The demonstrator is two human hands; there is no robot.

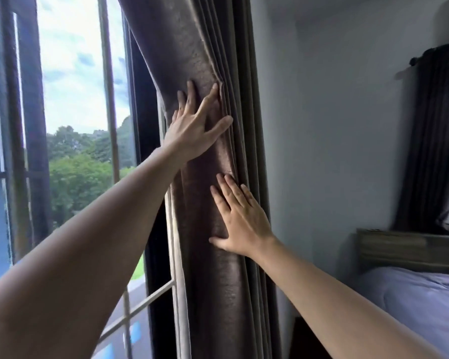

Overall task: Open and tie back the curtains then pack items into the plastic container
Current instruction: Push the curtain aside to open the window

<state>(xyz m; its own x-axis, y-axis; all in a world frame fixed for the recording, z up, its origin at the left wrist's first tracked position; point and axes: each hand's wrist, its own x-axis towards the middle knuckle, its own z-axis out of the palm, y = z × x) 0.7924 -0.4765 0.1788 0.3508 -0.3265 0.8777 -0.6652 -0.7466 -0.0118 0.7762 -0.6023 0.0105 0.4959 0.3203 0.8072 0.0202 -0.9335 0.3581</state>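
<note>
- The window [75, 125] fills the left half of the view, its glass bare and trees and cloud in plain sight; the covering that belongs to it stands bunched at the frame's right edge, so the opening part of the job looks largely done on this side.
- The curtain [205, 255], a heavy brown-grey fabric, hangs as a thick column of folds between the window's right edge and the pale wall [335, 125]. It is gathered tight, a judgement being that the folds are pressed together so a tie can go round them; no tie-back or hook is visible.
- A bed [420, 294] with a lilac cover sits at the lower right corner of the room, its wooden headboard [399, 250] below a second dark curtain [436, 138] that hangs at the far right edge.
- The left hand [192, 130] lies flat on the upper part of the gathered curtain, fingers spread wide and pointing up, clasping nothing; it appears to pin the folds toward the wall side so the bundle cannot slide over the glass.
- The right hand [241, 224] rests lower on the same bundle, palm down, fingers close together and thumb splayed, likewise gripping nothing; it seems to smooth and steady the lower pleats.
- The plastic container and the items to pack are nowhere in view, so packing has not begun as far as can be told.
</note>
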